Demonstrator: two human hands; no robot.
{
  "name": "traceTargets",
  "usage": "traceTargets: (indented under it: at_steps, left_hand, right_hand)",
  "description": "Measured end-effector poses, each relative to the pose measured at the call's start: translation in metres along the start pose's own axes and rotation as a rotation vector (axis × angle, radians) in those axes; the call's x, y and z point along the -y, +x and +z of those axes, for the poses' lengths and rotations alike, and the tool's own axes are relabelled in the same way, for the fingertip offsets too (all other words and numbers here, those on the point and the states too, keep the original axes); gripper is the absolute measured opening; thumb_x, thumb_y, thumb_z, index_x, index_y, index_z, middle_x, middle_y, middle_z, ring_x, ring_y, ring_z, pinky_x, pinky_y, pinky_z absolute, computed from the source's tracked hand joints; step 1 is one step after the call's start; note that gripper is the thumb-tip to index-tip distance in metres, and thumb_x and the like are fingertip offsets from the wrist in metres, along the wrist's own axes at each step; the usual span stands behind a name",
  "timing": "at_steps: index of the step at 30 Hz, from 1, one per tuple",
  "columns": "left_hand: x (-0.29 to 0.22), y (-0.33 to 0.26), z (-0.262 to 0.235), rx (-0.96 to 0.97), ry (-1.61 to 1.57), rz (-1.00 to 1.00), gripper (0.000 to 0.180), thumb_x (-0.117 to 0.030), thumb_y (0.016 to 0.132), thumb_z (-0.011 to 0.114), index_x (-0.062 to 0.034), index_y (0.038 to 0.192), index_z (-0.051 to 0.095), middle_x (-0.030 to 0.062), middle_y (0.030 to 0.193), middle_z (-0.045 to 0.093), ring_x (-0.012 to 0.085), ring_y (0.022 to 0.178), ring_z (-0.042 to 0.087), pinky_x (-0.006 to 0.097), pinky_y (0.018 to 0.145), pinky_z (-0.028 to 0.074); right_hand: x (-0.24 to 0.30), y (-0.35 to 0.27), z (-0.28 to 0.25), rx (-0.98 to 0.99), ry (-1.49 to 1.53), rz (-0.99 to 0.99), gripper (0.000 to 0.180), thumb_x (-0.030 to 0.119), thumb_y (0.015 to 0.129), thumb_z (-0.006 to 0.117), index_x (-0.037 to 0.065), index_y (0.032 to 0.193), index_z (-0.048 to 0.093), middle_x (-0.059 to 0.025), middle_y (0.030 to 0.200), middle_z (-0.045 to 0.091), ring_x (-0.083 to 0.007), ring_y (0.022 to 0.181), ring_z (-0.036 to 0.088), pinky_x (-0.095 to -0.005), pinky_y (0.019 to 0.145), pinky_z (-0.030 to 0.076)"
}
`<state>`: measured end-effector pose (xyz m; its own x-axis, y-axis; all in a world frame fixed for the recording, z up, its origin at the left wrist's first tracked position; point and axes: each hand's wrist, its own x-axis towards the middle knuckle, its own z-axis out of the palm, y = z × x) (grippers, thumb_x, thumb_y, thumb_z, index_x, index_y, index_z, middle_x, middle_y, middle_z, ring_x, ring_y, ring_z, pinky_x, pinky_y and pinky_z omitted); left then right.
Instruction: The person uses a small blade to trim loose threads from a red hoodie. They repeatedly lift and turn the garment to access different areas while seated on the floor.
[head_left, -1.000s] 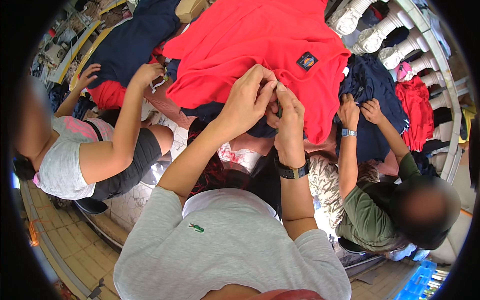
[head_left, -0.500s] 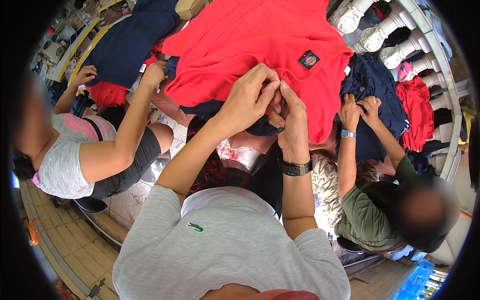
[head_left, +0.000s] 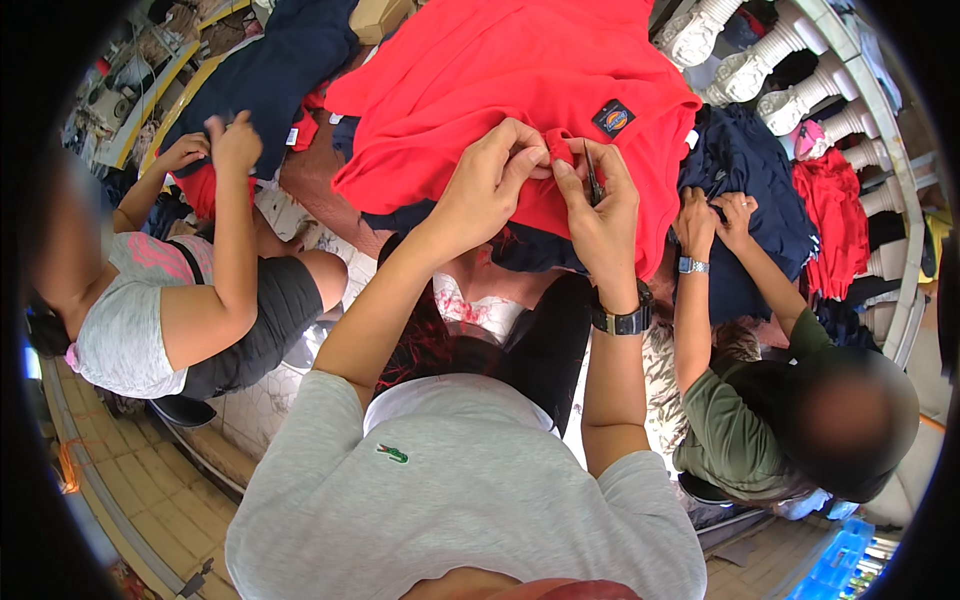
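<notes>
Pinched shut, the left hand [head_left: 487, 178] has a small fold of the red garment [head_left: 500, 75] in its grip. Touching that same fold, the right hand [head_left: 600, 205] is closed around a thin dark tool [head_left: 592, 172]. Beyond the red cloth lie navy garments [head_left: 750, 165], worked by a co-worker's hands [head_left: 715, 215].

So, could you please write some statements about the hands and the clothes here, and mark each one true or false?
1. The left hand pinches the red garment. True.
2. The right hand holds a thin dark tool. True.
3. The right wrist is bare. False: it wears a dark wristwatch.
4. The red garment is plain, without any patch. False: it has a small dark patch.
5. Other people sit on both sides. True.
</notes>
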<state>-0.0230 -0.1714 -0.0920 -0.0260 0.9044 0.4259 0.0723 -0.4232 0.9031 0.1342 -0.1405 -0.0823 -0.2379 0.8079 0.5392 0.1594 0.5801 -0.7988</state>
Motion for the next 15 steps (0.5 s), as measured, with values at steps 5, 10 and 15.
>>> traceTargets:
  at_steps: [5,10,15]
  left_hand:
    - [-0.010,-0.002,0.001,-0.058,-0.137,-0.045,0.015,-0.009,0.105,0.050,0.0037,0.112,0.053,0.0077,0.104,0.058,0.0140,0.100,0.062,0.032,0.093,0.057]
    - [-0.011,-0.002,0.008,-0.137,-0.065,-0.040,0.014,-0.006,0.101,0.056,0.0039,0.111,0.055,0.0080,0.104,0.060,0.0131,0.098,0.063,0.031,0.089,0.058]
    - [-0.006,0.000,0.005,-0.111,0.092,0.004,0.011,-0.004,0.100,0.058,0.0028,0.108,0.056,0.0053,0.101,0.061,0.0107,0.094,0.061,0.027,0.084,0.054]
  right_hand:
    - [0.002,-0.002,0.004,-0.023,-0.016,-0.021,0.020,0.002,0.089,0.069,0.000,0.108,0.066,-0.0066,0.088,0.056,-0.0142,0.076,0.053,-0.0274,0.066,0.044]
    - [0.007,-0.004,0.006,-0.033,-0.039,-0.061,0.020,0.001,0.089,0.068,-0.001,0.108,0.065,-0.0097,0.087,0.056,-0.0173,0.077,0.055,-0.0293,0.068,0.045]
    - [0.015,-0.005,0.004,-0.031,-0.120,-0.078,0.019,0.002,0.088,0.069,-0.002,0.107,0.065,-0.0101,0.086,0.057,-0.0171,0.075,0.055,-0.0292,0.068,0.046]
